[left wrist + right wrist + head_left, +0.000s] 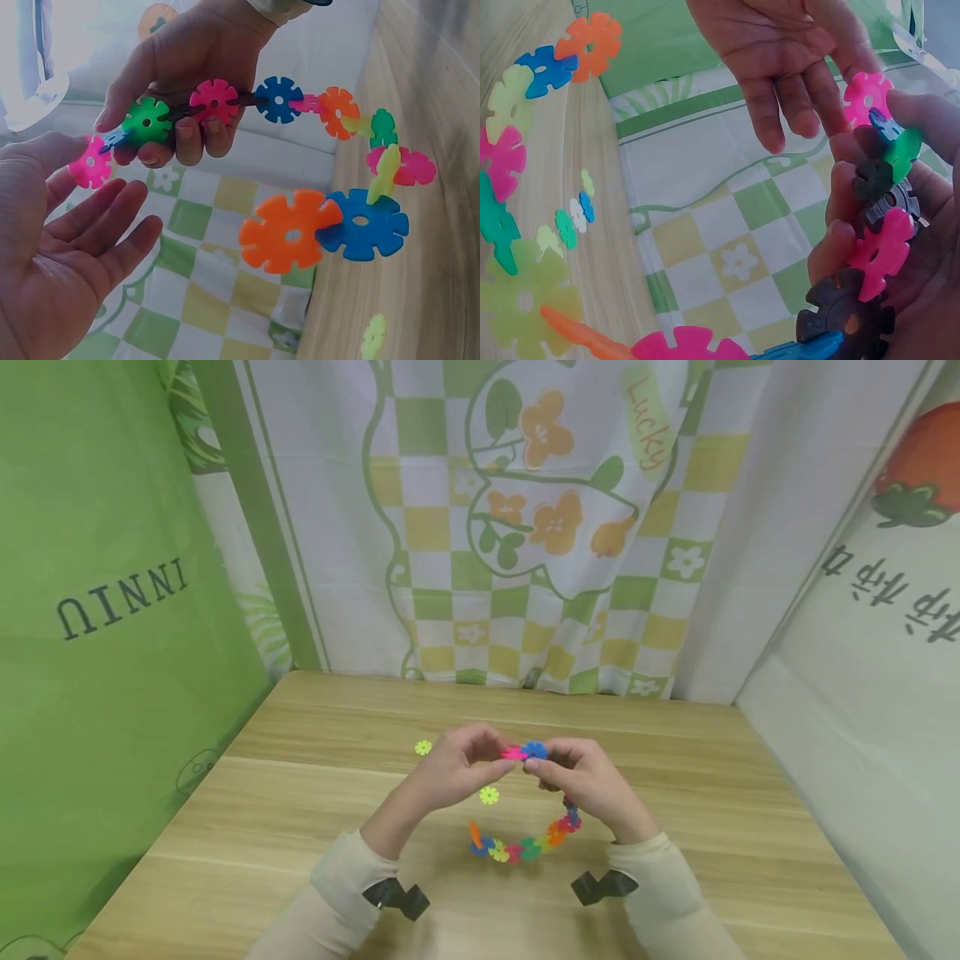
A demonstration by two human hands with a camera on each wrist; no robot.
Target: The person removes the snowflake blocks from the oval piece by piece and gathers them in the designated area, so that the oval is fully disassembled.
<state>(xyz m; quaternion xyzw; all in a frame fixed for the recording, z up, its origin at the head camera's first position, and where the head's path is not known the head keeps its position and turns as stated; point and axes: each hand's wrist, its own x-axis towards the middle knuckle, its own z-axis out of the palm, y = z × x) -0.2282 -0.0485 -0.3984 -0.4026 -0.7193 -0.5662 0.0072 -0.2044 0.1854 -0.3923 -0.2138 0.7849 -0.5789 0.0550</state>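
Both hands are raised over the table at one end of a chain of colourful notched plastic discs. My left hand (457, 768) pinches a pink disc (94, 175) between thumb and index finger, its other fingers spread. The pink disc is joined to a small blue disc (535, 749), seen nearly edge-on in the left wrist view. My right hand (588, 777) holds the chain next to it, with a green disc (141, 132) at its fingertips and dark discs against its fingers. From that hand the chain curves down and round to a blue disc (382, 238) and an orange disc (271, 234) at the free end.
Loose discs lie on the wooden table (262, 827), among them yellow ones (423, 749) beyond the chain. The right wrist view shows a green disc (565, 232), a white disc (578, 220) and a blue disc (587, 211). Curtains (450, 643) hang behind and at both sides.
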